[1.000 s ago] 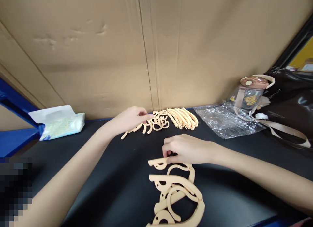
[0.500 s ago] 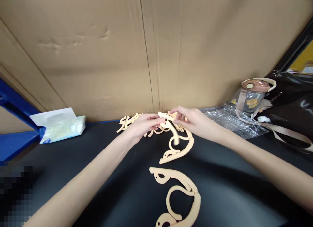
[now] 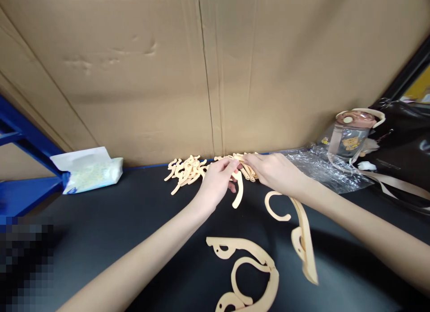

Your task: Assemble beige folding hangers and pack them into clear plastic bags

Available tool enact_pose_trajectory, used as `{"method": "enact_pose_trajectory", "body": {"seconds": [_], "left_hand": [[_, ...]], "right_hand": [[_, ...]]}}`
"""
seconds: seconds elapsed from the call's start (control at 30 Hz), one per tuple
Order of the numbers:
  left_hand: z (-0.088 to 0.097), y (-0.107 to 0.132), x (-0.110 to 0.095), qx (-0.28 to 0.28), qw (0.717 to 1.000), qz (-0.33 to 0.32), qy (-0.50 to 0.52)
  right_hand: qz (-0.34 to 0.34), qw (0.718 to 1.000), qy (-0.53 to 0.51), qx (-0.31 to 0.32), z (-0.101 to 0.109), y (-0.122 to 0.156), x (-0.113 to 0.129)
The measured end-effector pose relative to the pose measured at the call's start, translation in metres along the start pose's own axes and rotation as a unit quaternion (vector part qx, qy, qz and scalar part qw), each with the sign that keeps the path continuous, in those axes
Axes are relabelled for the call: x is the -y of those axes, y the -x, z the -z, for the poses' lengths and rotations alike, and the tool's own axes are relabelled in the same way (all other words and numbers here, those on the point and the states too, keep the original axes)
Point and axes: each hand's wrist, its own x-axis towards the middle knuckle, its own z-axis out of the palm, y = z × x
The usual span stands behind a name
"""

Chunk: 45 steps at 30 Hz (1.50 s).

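Observation:
My left hand (image 3: 220,175) is closed in a pinch on a pale, curved clothes hanger piece (image 3: 238,193), whose rounded end hangs below the fingers. My right hand (image 3: 277,168) meets it from the right, fingertips pressed together at the same piece; what they grip is partly hidden. Beneath my right wrist shows a hanger (image 3: 304,238) with a curved hook, its top hidden by the arm; whether it touches the wrist I cannot tell. Nearer me, a folding hanger (image 3: 253,247) with arms and hook joined lies on the black table (image 3: 151,240).
A pile of loose hook pieces (image 3: 188,168) lies at the back, with several arm pieces (image 3: 248,171) beside it. At left is a pack of wipes (image 3: 94,173). At right are clear plastic wrap (image 3: 316,166), a strapped bottle (image 3: 354,133) and a black bag (image 3: 403,142). Cardboard (image 3: 151,79) stands behind.
The hanger below my hands has shifted right and turned, now under my right wrist. My left hand has moved right and rolled over. The view has shifted slightly.

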Motion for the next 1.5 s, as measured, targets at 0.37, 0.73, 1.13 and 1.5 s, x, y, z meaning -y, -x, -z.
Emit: {"method": "enact_pose_trajectory", "body": {"seconds": [0.37, 0.73, 1.13, 1.5], "left_hand": [[0.007, 0.002, -0.007, 0.004, 0.995, 0.021, -0.095], [0.1, -0.048, 0.006, -0.169, 0.953, 0.016, -0.25], [0.051, -0.022, -0.019, 0.153, 0.978, 0.141, 0.035], [0.042, -0.021, -0.006, 0.125, 0.984, 0.125, -0.021]], "right_hand": [[-0.13, 0.984, -0.124, 0.011, -0.002, -0.012, 0.005], [-0.211, 0.802, -0.542, -0.138, 0.033, -0.006, -0.042], [-0.225, 0.812, -0.504, -0.191, 0.008, -0.014, -0.04], [0.006, 0.997, -0.078, -0.002, 0.005, -0.003, 0.003]]}}
